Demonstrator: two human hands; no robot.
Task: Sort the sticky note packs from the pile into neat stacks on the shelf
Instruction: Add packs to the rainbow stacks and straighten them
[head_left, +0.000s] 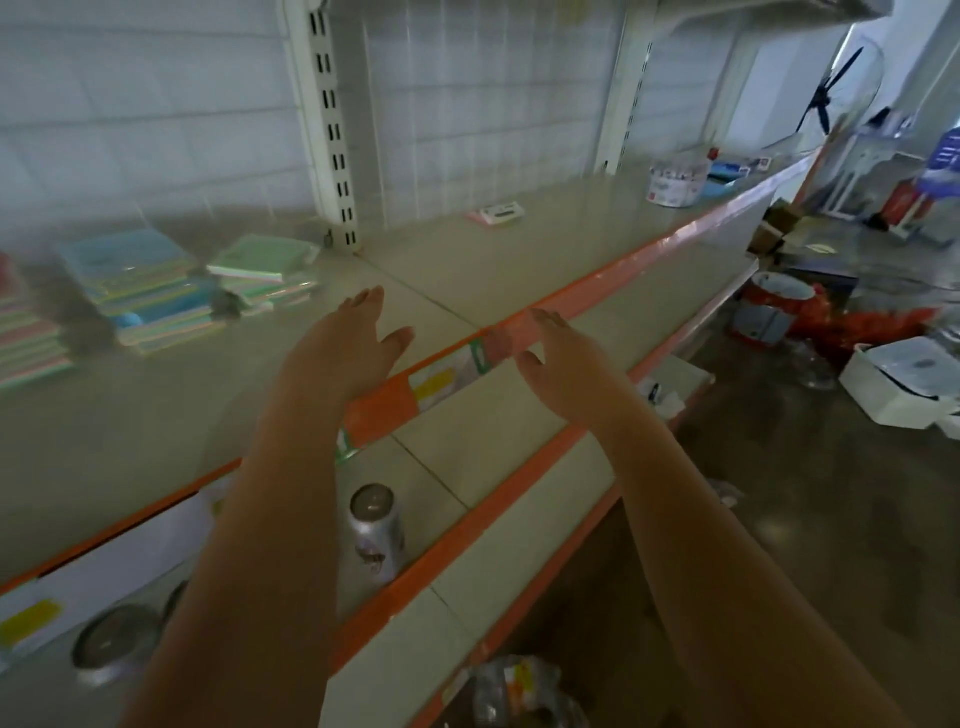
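Stacks of pastel sticky note packs sit at the left of the shelf (467, 291): a blue-topped stack (140, 291), a green-topped stack (262, 273) beside it, and a pink and green stack (26, 343) at the frame's left edge. One single pink pack (496, 214) lies alone farther back near the wall. My left hand (353, 343) hovers open above the shelf's front part, fingers straight, holding nothing. My right hand (558, 358) is open too, just past the orange shelf edge (597, 291). The view is blurred.
A white tub (675, 184) and blue items stand at the shelf's far right. Cans (376, 530) stand on the lower shelf below my arms. At the right, the floor holds a white box (898, 384), a red and white bucket (769, 312) and other clutter. A fan (831, 98) stands behind.
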